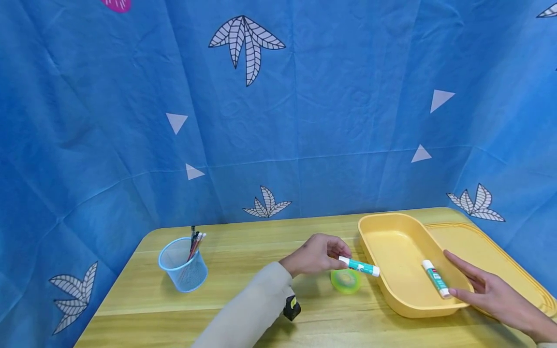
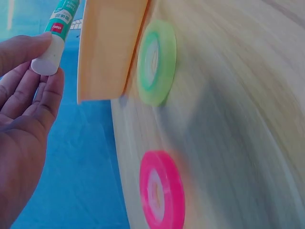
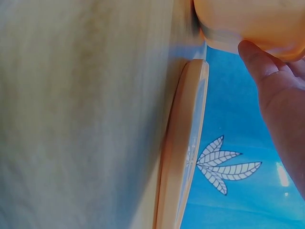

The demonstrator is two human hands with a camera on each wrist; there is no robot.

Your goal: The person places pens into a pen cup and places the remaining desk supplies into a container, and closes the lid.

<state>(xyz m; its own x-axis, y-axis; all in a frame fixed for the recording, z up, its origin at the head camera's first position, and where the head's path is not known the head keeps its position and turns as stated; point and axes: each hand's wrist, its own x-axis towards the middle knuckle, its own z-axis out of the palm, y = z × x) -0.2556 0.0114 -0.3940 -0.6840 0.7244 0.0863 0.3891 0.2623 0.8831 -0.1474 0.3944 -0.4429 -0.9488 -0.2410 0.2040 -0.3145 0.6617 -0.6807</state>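
Observation:
My left hand [image 1: 324,253] pinches a green-and-white glue stick [image 1: 360,266] between thumb and fingers, above the table near the left wall of a yellow plastic box [image 1: 391,241]. A second glue stick [image 1: 436,279] lies inside that box. My right hand [image 1: 496,295] rests at the box's near right corner, fingers extended along the rim; in the right wrist view its thumb touches the box's wall [image 3: 228,33]. Beneath the left hand lies a green tape roll [image 1: 345,281]. A pink tape roll [image 2: 162,191] shows in the left wrist view.
A yellow lid [image 1: 491,256] lies flat right of the box. At the table's left stands a blue mesh pen cup [image 1: 183,266] with several pencils [image 1: 196,245]. A small black object [image 1: 291,308] shows beside the left sleeve. Blue patterned cloth [image 1: 330,96] hangs behind the table.

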